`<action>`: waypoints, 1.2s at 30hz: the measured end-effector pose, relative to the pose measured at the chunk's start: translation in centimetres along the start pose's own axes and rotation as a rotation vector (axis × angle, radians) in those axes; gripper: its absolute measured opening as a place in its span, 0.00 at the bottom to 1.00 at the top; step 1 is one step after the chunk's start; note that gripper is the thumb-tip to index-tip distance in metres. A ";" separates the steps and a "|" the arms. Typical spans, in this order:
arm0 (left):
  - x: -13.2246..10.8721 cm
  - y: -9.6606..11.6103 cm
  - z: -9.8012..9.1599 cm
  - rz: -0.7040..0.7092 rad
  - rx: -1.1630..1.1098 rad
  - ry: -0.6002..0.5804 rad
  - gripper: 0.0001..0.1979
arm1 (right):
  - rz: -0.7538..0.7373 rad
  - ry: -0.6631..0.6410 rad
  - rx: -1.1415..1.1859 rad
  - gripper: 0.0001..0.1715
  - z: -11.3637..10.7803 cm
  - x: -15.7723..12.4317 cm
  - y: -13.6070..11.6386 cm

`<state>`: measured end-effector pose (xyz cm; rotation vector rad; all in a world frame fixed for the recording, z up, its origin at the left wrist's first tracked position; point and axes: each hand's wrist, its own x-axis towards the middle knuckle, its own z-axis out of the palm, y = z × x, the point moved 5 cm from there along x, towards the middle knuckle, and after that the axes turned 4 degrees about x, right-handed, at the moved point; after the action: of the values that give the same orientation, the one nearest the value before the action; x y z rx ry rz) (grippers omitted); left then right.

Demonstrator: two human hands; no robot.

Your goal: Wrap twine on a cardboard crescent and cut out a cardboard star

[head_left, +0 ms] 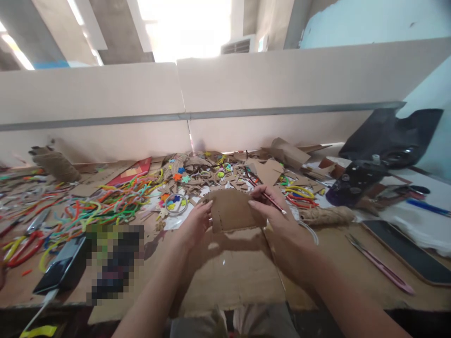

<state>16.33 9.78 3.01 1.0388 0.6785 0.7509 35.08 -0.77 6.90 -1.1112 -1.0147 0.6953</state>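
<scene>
Between my two hands I hold a piece of brown cardboard [234,212] upright above the table, its top edge curved and its left side marked with a dashed line. My left hand [197,221] grips the left edge, thumb on the near face. On the right edge, my right hand [273,211] pinches the card with its thumb in front. A slim dark red pencil [273,201] also sits among the right hand's fingers, slanting down to the right. Most fingertips behind the card are hidden.
Colourful pipe cleaners [102,202] sprawl at the left near red-handled scissors [26,251] and a phone [65,263]. Cardboard scraps lie behind the hands. At right are a twine roll [326,216], a pink-handled tool [382,267], a dark tray [408,249] and a dark bottle [352,183].
</scene>
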 end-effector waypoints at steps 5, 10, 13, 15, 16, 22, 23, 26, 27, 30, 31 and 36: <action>3.0 -0.9 0.4 -0.080 -0.070 -0.024 0.16 | -0.047 -0.078 -0.081 0.15 0.3 4.5 0.7; 4.5 -3.3 -0.2 -0.124 -0.141 0.021 0.16 | -0.108 0.009 -0.072 0.21 -1.7 6.9 2.7; 4.8 -4.4 -0.7 -0.162 -0.145 0.051 0.16 | -0.058 -0.044 0.034 0.16 -1.8 6.0 3.7; 4.8 -4.7 -0.9 -0.178 -0.140 0.069 0.16 | -0.003 -0.073 0.070 0.13 -1.5 5.2 4.1; 4.8 -4.8 -0.8 -0.180 -0.138 0.072 0.16 | 0.022 -0.081 0.060 0.13 -1.4 4.9 4.2; 4.8 -5.1 -0.6 -0.187 -0.133 0.063 0.17 | 0.027 -0.128 -0.041 0.05 -1.1 4.7 4.8; 4.8 -5.2 -0.6 -0.187 -0.129 0.068 0.18 | 0.016 -0.125 -0.059 0.05 -1.2 4.7 5.0; 4.9 -5.5 -0.8 -0.189 -0.117 0.074 0.16 | -0.020 -0.109 -0.112 0.07 -1.3 4.4 5.4; 5.0 -5.5 -0.8 -0.196 -0.117 0.069 0.16 | -0.028 -0.107 -0.123 0.07 -1.3 4.3 5.5; 5.0 -5.7 -0.7 -0.214 -0.118 0.056 0.15 | -0.032 -0.114 -0.145 0.07 -1.2 4.0 5.6; 4.9 -5.7 -0.7 -0.217 -0.113 0.060 0.16 | -0.034 -0.113 -0.147 0.06 -1.1 3.9 5.6; 5.0 -5.8 -0.9 -0.205 -0.094 0.074 0.18 | -0.037 -0.082 -0.126 0.07 -1.3 4.1 6.0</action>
<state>19.71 12.42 -3.38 0.8447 0.7930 0.6381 38.08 4.22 2.37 -1.1782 -1.1592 0.6589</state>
